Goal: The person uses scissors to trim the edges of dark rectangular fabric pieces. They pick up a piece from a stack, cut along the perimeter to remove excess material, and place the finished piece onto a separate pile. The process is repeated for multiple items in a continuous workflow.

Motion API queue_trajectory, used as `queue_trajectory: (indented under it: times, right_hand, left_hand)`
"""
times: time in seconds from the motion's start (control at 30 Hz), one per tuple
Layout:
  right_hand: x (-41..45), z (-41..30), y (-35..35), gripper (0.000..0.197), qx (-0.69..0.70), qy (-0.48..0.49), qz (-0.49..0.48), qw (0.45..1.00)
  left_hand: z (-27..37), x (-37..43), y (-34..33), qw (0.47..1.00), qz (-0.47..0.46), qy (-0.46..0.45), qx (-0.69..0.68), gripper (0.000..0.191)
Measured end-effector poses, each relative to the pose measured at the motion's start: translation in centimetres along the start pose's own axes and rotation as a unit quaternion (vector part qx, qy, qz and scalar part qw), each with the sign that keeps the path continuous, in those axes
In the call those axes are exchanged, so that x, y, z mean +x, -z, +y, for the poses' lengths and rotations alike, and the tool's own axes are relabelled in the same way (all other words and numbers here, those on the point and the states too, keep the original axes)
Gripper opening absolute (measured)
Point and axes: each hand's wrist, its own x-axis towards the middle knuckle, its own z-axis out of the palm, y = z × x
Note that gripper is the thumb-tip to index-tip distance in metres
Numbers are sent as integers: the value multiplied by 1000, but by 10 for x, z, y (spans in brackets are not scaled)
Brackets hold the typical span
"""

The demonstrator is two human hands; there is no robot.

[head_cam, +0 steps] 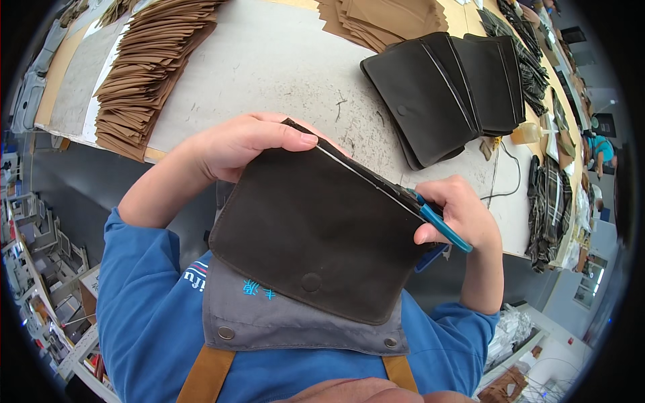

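A dark brown leather-like flap panel [322, 226] with rounded corners and a round disc mark near its lower edge hangs in front of my apron. My left hand [252, 143] grips its upper left corner, thumb on top. Along the upper edge runs a pale line beside a narrow dark strip. My right hand [458, 211] holds scissors [443, 229] with teal handles, their blades lying along that edge near the right corner. The right thumb touches the panel's corner. How far the blades are apart is hidden.
Brown folded pieces [151, 75] form a long stack at the left of the worktable [252, 65]. More tan sheets [388, 20] lie at the back. Similar dark panels [423, 101] are piled at right, near a small bottle [526, 133], a black cord [514, 176] and plaid fabric [549, 211].
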Motion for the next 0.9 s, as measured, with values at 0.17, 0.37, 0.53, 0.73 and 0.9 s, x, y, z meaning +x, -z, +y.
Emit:
queue_trajectory:
  times: [0.17,0.37,0.53,0.73,0.9]
  right_hand:
    - [0,2,-2,73,-1,7,9,1000]
    - [0,4,-4,73,30,9,28,999]
    - [4,6,-4,74,3,56,31,998]
    - [5,6,-4,75,-8,58,16,998]
    - [2,12,-1,77,12,49,-25,998]
  left_hand:
    - [-2,1,2,1000,9,0,-4,46]
    - [-3,2,4,1000,2,-6,-12,46]
    - [-4,3,7,1000,1,-4,-15,49]
    - [-12,3,18,1000,4,-9,22,42]
    - [-12,3,17,999,3,5,-35,42]
